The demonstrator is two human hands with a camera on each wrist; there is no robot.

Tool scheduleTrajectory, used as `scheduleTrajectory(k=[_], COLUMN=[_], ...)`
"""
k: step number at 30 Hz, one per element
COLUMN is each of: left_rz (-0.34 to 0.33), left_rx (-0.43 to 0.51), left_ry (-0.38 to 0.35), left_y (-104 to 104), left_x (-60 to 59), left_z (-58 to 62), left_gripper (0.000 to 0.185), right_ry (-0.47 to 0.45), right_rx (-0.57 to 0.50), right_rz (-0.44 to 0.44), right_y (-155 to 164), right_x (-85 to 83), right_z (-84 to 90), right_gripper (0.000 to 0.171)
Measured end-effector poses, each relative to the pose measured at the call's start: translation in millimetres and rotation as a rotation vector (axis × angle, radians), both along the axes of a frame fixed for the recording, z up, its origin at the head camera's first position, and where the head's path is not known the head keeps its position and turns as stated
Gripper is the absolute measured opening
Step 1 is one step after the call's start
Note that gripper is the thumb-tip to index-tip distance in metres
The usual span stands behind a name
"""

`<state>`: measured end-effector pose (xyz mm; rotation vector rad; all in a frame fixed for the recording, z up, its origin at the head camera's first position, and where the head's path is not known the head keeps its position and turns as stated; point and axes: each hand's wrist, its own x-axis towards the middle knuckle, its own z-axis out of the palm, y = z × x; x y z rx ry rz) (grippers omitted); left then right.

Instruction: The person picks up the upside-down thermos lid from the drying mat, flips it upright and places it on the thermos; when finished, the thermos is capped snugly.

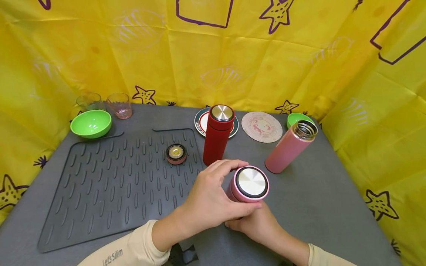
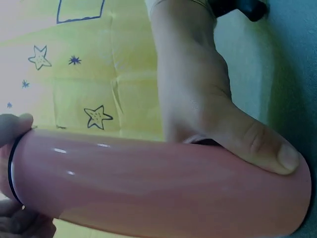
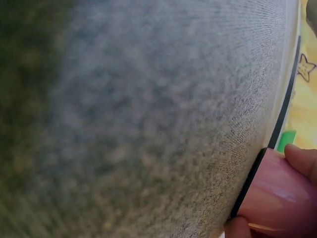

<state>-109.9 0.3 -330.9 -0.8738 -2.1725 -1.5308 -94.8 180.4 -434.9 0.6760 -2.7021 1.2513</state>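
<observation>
A pink flask (image 1: pixel 250 184) with a steel-topped lid (image 1: pixel 252 181) stands near the table's front, its top facing the head camera. My left hand (image 1: pixel 213 199) curls round the lid end, thumb and fingers on its rim. My right hand (image 1: pixel 256 226) grips the flask's lower body from beneath. In the left wrist view the pink flask (image 2: pixel 158 183) lies across the frame, with the right hand's thumb (image 2: pixel 270 151) pressed on its base end and left fingertips (image 2: pixel 15 126) at the lid end. The right wrist view shows the flask's (image 3: pixel 282 198) edge against the grey cloth.
A red flask (image 1: pixel 217 133) and an open pink flask (image 1: pixel 290 147) stand just behind. A loose lid (image 1: pixel 176 153) lies on the dark ribbed mat (image 1: pixel 110 192). Two coasters (image 1: pixel 261 126), a green bowl (image 1: pixel 91 123), two glasses (image 1: pixel 119 105) and a small green bowl (image 1: pixel 297 118) line the back.
</observation>
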Motion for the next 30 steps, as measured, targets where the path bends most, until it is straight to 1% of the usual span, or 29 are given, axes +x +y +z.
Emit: scheduleTrajectory(k=[5, 8, 10, 13, 16, 20, 23, 25, 27, 30], left_rz=[-0.164, -0.261, -0.306, -0.345, -0.354, -0.343, -0.337, -0.334, -0.315, -0.276], left_rx=[0.059, 0.092, 0.106, 0.122, 0.129, 0.125, 0.093, 0.077, 0.062, 0.060], left_ry=[-0.065, -0.123, -0.156, -0.191, -0.215, -0.218, -0.215, -0.213, -0.205, -0.187], left_y=[-5, -8, -9, -9, -9, -9, -13, -19, -29, -48], left_x=[-10.8, -18.1, -21.7, -24.6, -25.0, -23.0, -20.1, -18.7, -18.0, -17.6], left_z=[-2.7, -5.0, -6.5, -8.0, -8.9, -10.0, -10.6, -10.6, -10.7, -12.2], left_gripper=[0.068, 0.067, 0.067, 0.067, 0.067, 0.070, 0.082, 0.087, 0.088, 0.077], right_ry=[-0.032, -0.071, -0.081, -0.078, -0.064, -0.056, -0.059, -0.066, -0.082, -0.118], right_rx=[-0.015, -0.031, -0.028, -0.015, -0.011, -0.015, -0.039, -0.056, -0.069, -0.049], right_rz=[-0.015, -0.020, -0.028, -0.037, -0.028, -0.017, 0.005, 0.019, 0.019, -0.027], right_y=[0, 0, 0, 0, 0, 0, 0, 0, 1, 2], right_x=[-2.2, -3.1, -3.0, -3.1, -3.9, -4.6, -3.4, -2.7, -1.9, -3.4], right_z=[0.7, 1.5, 1.7, 1.6, 1.2, 1.3, -0.1, -0.9, -0.8, 1.8], right_gripper=[0.063, 0.068, 0.071, 0.074, 0.072, 0.071, 0.062, 0.058, 0.056, 0.052])
